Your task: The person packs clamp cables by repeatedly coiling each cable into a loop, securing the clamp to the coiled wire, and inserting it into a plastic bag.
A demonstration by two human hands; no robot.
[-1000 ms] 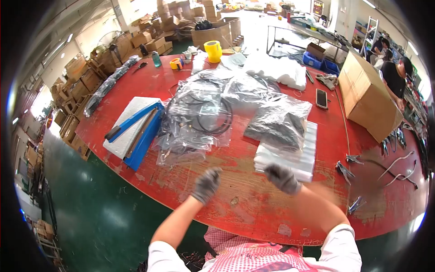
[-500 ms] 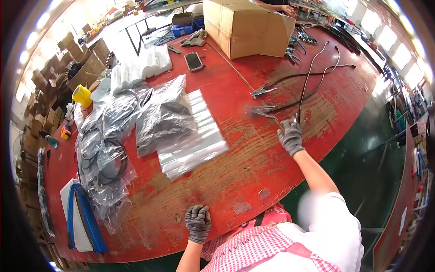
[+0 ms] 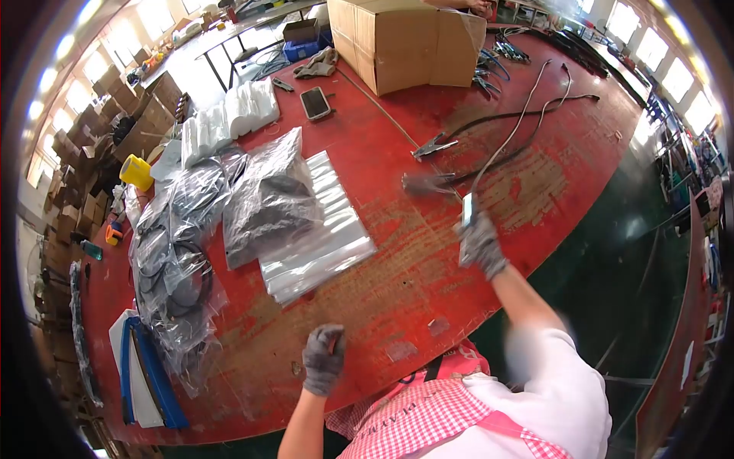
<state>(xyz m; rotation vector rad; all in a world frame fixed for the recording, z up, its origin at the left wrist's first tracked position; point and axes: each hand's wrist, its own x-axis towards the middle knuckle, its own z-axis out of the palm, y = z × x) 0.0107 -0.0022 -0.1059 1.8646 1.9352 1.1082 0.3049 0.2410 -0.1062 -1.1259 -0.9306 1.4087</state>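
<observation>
My right hand (image 3: 482,243), in a grey knit glove, is closed around the shiny metal end (image 3: 467,208) of a thin cable (image 3: 511,134); the fingers partly hide this end. Just beyond it, a second clamp (image 3: 428,183) is smeared by motion. Farther back on the red table lies a metal spring clamp (image 3: 434,147) on a dark cable (image 3: 497,122). The cables cross and run toward the far right. Near the front edge of the table, my left hand (image 3: 324,358), gloved too, has its fingers curled in, with nothing visible in them.
Clear plastic bags (image 3: 317,229) and a bag of dark material (image 3: 271,206) lie left of centre, beside bagged coiled cables (image 3: 180,260). A phone (image 3: 315,103), a large cardboard box (image 3: 405,46) and a blue-and-white tool (image 3: 145,371) are on the red table (image 3: 397,306). Another person's hand shows behind the box.
My right hand has drawn the cable end slightly toward me and left. My left hand has lifted from the table edge and curled. The blurred clamp has shifted left, and the view has turned slightly.
</observation>
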